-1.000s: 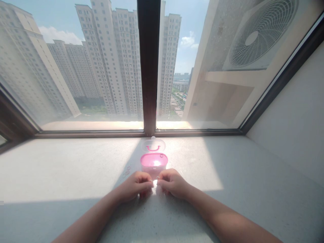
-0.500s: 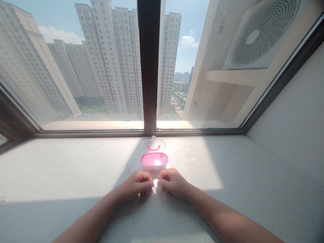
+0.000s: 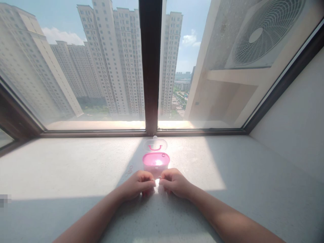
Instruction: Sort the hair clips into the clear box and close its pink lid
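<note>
My left hand point(image 3: 140, 184) is closed in a pinch just above the sill, its thumb and forefinger pressed together. Facing it across a narrow gap, my right hand point(image 3: 175, 182) pinches in the same way. A small pale curved bit shows at the fingertips, too tiny to name. Right behind both hands stands an open pink plastic box point(image 3: 156, 159), oval, with a small ring-shaped thing point(image 3: 163, 155) inside near its right end. Its clear lid point(image 3: 155, 145), with a pink handle, lies folded back toward the window. The hands partly cover the box's front.
Several small reddish loops point(image 3: 129, 170) lie on the pale speckled windowsill point(image 3: 76, 168) left of the box. A dark window frame point(image 3: 151, 101) rises behind the lid. At the right is a white wall point(image 3: 293, 101).
The view has shifted a little, so the box and sill sit slightly farther right. Both hands keep their pinch in nearly the same place.
</note>
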The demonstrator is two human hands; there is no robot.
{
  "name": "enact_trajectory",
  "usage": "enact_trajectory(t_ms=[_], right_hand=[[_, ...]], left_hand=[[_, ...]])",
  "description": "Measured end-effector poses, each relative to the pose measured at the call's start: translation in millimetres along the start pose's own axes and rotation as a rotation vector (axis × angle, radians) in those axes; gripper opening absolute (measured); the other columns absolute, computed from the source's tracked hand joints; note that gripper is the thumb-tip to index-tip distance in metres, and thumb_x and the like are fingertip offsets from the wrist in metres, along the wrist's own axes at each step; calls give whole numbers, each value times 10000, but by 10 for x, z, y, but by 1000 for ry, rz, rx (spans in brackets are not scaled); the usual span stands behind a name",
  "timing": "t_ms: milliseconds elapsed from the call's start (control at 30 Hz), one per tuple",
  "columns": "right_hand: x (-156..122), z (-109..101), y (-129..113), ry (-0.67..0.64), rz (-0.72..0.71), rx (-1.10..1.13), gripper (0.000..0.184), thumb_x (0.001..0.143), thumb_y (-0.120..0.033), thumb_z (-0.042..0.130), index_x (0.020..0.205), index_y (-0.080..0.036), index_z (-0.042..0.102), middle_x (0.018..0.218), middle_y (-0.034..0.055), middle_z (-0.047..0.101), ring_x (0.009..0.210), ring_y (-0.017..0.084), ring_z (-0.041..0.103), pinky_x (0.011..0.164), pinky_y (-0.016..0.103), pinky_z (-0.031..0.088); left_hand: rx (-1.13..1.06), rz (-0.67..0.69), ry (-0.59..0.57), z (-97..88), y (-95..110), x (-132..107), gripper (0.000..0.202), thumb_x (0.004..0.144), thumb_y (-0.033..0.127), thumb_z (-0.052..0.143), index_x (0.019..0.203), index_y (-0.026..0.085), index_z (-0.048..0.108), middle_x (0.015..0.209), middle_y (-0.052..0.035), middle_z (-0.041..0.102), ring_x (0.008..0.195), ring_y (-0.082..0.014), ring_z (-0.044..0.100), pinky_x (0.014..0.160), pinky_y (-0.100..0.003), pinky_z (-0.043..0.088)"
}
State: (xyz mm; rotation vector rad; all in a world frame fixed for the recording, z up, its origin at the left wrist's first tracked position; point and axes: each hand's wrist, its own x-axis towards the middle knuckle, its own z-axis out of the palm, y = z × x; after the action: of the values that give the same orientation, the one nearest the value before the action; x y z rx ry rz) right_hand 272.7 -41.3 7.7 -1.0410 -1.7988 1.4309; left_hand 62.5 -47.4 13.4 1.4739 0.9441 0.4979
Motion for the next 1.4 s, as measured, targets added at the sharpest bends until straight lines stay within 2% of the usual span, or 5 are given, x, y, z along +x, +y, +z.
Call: enact_trajectory(t_ms=[833,1400], right_hand=[[-4,13,-1,-4,15,17,144,717,-210,565,583,-165,538,471,-35,558,366,77,459,365,180,328],[-10,16,-15,-1,12,6,135,709,-207,549,581,-166,529,471,-30,552,371,83,465,374,183,333]], left_hand=[[32,-27,13,4,35,-7,327,793,432,610,734,113,648,572,-6,582,510,-104,510,488,-207,396],[52,-8,11,-1,30,-21,272,812,362,584,727,111,643,592,-8,577,535,-107,519,498,-205,375]])
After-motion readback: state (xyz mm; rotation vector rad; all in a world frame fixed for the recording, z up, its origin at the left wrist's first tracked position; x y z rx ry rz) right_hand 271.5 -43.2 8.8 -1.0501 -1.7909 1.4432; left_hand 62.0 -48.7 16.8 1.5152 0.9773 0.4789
